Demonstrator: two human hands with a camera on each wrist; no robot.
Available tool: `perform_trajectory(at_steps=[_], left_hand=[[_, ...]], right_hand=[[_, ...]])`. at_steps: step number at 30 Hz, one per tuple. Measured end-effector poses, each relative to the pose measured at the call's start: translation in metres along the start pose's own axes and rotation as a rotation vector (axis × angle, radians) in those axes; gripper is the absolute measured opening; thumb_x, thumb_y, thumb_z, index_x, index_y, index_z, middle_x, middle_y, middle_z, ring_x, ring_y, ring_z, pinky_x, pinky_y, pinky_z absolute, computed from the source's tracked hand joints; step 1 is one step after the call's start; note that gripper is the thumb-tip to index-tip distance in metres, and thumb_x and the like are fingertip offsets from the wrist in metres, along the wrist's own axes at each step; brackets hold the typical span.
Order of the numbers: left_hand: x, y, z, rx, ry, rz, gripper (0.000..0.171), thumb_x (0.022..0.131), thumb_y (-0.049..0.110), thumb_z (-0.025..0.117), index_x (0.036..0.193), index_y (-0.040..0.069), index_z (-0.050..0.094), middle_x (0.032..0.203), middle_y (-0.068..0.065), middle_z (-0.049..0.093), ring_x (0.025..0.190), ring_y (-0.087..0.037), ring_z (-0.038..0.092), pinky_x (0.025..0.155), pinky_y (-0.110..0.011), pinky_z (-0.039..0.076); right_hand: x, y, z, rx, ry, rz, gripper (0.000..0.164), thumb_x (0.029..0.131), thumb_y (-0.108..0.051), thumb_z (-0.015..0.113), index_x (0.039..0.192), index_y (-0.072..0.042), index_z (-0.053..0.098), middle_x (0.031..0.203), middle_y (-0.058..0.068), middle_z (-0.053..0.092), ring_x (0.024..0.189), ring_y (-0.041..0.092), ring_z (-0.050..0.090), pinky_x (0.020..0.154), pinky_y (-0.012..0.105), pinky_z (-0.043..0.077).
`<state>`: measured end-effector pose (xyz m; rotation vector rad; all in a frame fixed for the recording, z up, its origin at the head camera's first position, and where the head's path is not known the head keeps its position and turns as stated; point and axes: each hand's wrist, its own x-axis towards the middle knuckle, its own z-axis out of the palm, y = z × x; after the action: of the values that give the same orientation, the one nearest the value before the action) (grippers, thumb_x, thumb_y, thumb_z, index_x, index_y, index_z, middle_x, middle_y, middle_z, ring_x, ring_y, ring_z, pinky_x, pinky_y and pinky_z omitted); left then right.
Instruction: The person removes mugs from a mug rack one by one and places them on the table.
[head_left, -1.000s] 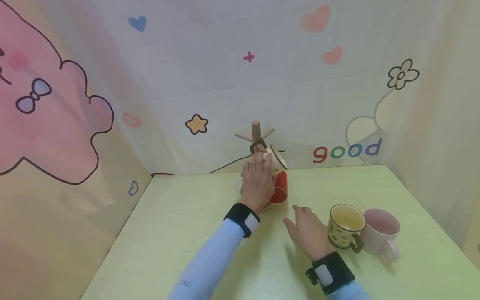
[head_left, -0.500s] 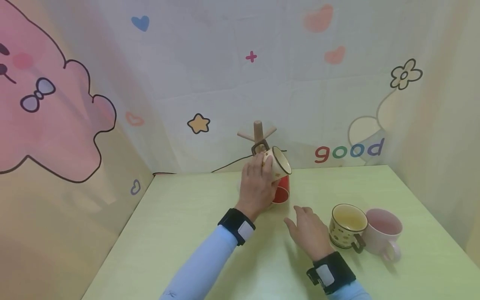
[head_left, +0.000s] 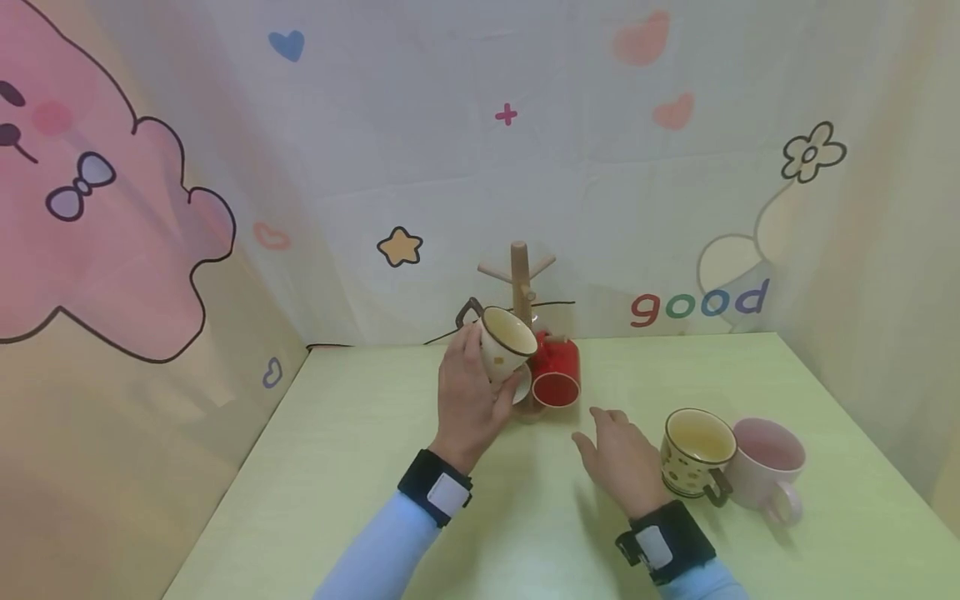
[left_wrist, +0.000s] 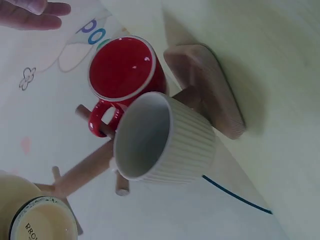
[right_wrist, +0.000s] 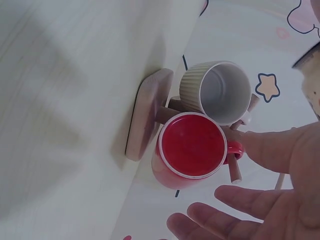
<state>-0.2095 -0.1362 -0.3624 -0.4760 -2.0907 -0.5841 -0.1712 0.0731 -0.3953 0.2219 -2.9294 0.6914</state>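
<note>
Head view: left hand (head_left: 467, 398) grips the cream mug (head_left: 505, 340) tilted by the rack (head_left: 519, 275); it could knock the red mug (head_left: 557, 372) off. Right hand (head_left: 619, 457) rests open-fingered.

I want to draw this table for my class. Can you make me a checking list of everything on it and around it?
Surface: pale green table.
Job's things: cream dotted cup in the left hand, off the wooden cup tree; red cup and white ribbed cup hang there.
Clutter: spotted cup touching pink cup.
Hands: left grips the cream cup; right hand open, resting on the table.
Cables: black cable along the back edge.
Surroundings: cartoon curtain.
</note>
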Motion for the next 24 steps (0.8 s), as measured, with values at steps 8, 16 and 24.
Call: perform_trajectory(at_steps=[8, 16, 24], left_hand=[[-0.020, -0.012, -0.005, -0.145, 0.016, -0.174, 0.090, 0.078, 0.015, 0.085, 0.147, 0.003, 0.028, 0.143, -0.017, 0.043, 0.127, -0.032, 0.046, 0.102, -0.052, 0.044], [-0.036, -0.021, -0.002, -0.321, -0.062, -0.354, 0.088, 0.081, 0.016, 0.081, 0.149, 0.002, 0.027, 0.142, -0.019, 0.043, 0.123, -0.032, 0.047, 0.095, -0.053, 0.047], [-0.043, -0.023, 0.000, -0.611, -0.282, -0.521, 0.087, 0.087, 0.026, 0.077, 0.154, 0.009, 0.024, 0.143, -0.014, 0.045, 0.118, -0.030, 0.050, 0.095, -0.051, 0.045]], right_hand=[[-0.001, 0.000, -0.003, 0.011, -0.026, 0.004, 0.052, 0.096, -0.026, 0.063, 0.134, 0.008, 0.053, 0.128, 0.032, 0.055, 0.113, 0.046, 0.059, 0.088, 0.061, 0.050], [0.001, -0.001, -0.008, 0.019, -0.049, 0.031, 0.053, 0.097, -0.027, 0.063, 0.136, 0.007, 0.052, 0.132, 0.032, 0.054, 0.117, 0.046, 0.057, 0.091, 0.060, 0.048], [0.009, 0.001, -0.013, 0.026, -0.036, 0.000, 0.052, 0.096, -0.026, 0.064, 0.136, 0.005, 0.053, 0.132, 0.030, 0.055, 0.118, 0.045, 0.056, 0.093, 0.060, 0.048]])
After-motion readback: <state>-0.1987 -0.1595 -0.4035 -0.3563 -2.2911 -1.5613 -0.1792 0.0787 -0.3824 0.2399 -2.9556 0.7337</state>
